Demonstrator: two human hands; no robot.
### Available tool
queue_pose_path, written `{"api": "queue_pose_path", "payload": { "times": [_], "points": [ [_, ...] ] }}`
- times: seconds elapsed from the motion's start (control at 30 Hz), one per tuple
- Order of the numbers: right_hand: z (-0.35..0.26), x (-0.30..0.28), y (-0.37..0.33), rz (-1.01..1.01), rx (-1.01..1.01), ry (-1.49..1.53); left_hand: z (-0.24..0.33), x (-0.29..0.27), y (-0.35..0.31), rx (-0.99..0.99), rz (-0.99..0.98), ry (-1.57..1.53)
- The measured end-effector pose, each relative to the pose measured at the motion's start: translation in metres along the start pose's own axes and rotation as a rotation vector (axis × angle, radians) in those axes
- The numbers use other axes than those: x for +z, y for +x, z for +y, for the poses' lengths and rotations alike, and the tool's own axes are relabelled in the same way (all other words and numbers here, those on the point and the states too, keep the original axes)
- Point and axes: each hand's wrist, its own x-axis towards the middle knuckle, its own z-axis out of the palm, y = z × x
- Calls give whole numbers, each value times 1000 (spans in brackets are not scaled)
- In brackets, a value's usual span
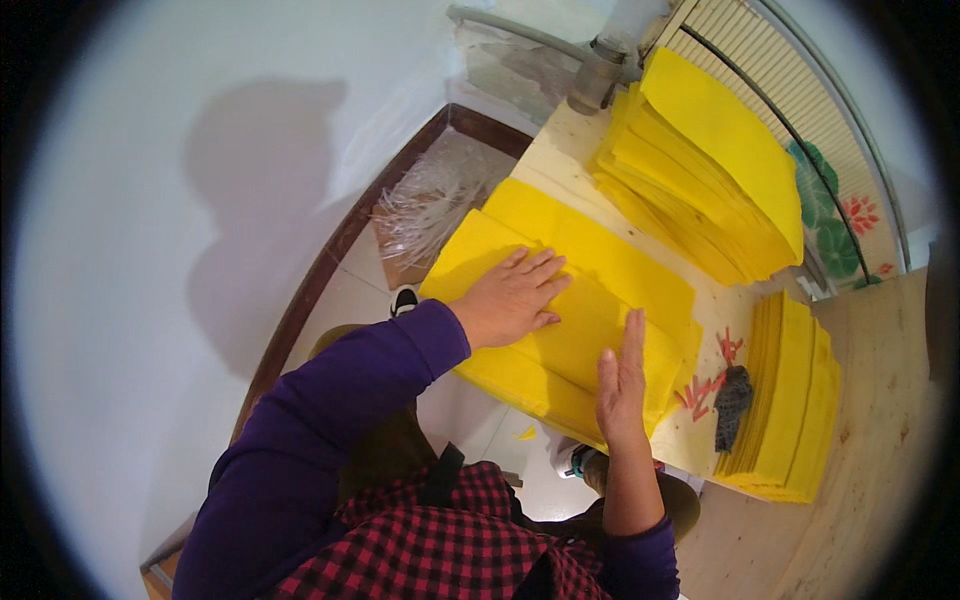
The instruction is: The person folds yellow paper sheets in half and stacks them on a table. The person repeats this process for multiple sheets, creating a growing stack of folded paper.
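A stack of yellow felt-like sheets (560,365) lies in front of me at the near edge of the wooden table, its top piece showing long crease or edge lines. My left hand (515,298) rests palm down on it with the fingers spread. Toward the right side of the same pile, my right hand (623,388) stands on its edge, fingers stretched out and thumb apart. Neither hand grips anything. Beyond both hands, another flat yellow sheet (640,262) extends across the tabletop.
A tall yellow stack (700,170) stands at the back, and a folded-looking yellow pile (785,400) at the right. Beside that lie a dark grey cloth piece (733,408) and red strips (695,397). A clear jar (597,75) stands far back; clear plastic strands (435,205) spill at the left.
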Motion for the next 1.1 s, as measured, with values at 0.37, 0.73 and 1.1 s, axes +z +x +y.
{"api": "queue_pose_path", "payload": {
  "times": [0.37,0.73,1.1],
  "points": [
    [4,52,44,-39,66,-301,3,0,3,-23,-111,45],
    [61,5,17,-21,274,-647,1,-2,-1,-30,-71,19],
    [63,7,16,2,234,-654,-60,-60,-45,-494,-49,284]
  ]
}}
